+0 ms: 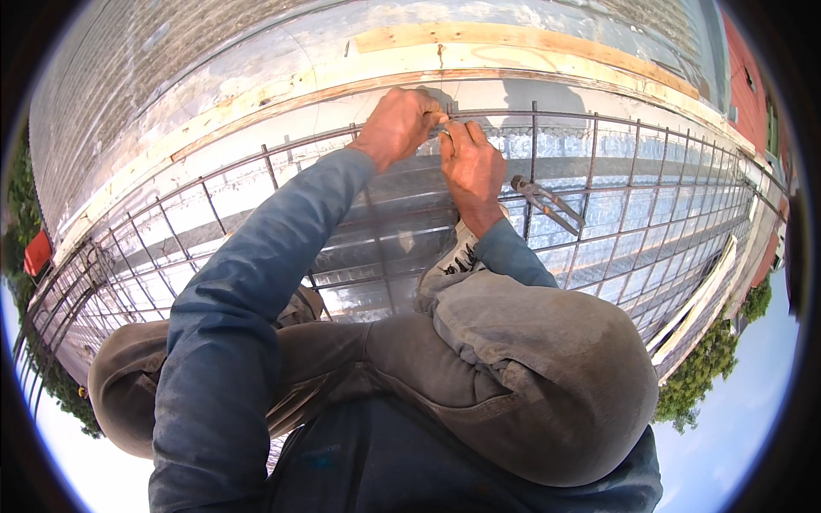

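My left hand (398,126) and my right hand (473,168) meet at the far edge of a steel rebar mesh (634,166). Thumb and fingers of each are pinched together beside a bar crossing. Whatever sits between the fingertips is too small and too covered to make out. To the right of my right hand, a pair of pliers or nippers (547,203) with worn handles lies on the mesh. Ribbed metal decking (398,218) shows through the bars. My shoe (462,254) stands just below my right wrist.
A long timber board (530,61) runs along the concrete edge beyond the mesh, with a corrugated sheet roof (197,64) behind it. Bar ends stick up along the mesh. Several loose bars (58,312) bunch at the left. A red wall (747,85) rises at the far right.
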`<state>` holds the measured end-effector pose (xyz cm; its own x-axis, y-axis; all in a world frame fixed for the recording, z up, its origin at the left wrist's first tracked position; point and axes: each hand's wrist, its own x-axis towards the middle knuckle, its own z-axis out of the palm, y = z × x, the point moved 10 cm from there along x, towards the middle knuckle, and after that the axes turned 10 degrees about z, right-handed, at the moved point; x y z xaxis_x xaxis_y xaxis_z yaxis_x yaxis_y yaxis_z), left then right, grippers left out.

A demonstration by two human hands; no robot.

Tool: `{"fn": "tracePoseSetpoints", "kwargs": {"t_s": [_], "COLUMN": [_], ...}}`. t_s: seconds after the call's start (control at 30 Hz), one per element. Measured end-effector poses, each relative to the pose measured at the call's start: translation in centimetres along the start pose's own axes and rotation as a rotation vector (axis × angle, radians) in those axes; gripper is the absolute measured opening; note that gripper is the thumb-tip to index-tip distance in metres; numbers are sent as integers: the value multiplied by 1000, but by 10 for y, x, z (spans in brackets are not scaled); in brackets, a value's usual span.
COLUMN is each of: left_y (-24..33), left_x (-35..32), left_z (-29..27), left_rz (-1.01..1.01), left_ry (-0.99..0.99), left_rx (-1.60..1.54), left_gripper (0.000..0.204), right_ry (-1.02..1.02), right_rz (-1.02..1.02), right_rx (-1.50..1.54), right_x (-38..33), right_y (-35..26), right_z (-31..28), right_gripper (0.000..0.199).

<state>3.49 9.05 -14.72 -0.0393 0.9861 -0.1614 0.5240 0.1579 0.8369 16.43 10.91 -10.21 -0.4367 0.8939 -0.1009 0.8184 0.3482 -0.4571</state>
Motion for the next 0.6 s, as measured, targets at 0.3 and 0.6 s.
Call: {"fn": "tracePoseSetpoints", "kwargs": {"t_s": [0.3, 0.6], "left_y": [-1, -3], "left_x": [3, 1], "left_z": [2, 2], "left_rz": [-9, -46], "left_ry": [1, -27], "left_rx": [-19, -52], "left_gripper": [20, 21], "right_ry": [-12, 36], "right_rz": [0, 138], "right_rx": [61, 247], "right_x": [-3, -5], "right_y": [9, 24], "right_z": [4, 0], "right_gripper": [9, 18]}}
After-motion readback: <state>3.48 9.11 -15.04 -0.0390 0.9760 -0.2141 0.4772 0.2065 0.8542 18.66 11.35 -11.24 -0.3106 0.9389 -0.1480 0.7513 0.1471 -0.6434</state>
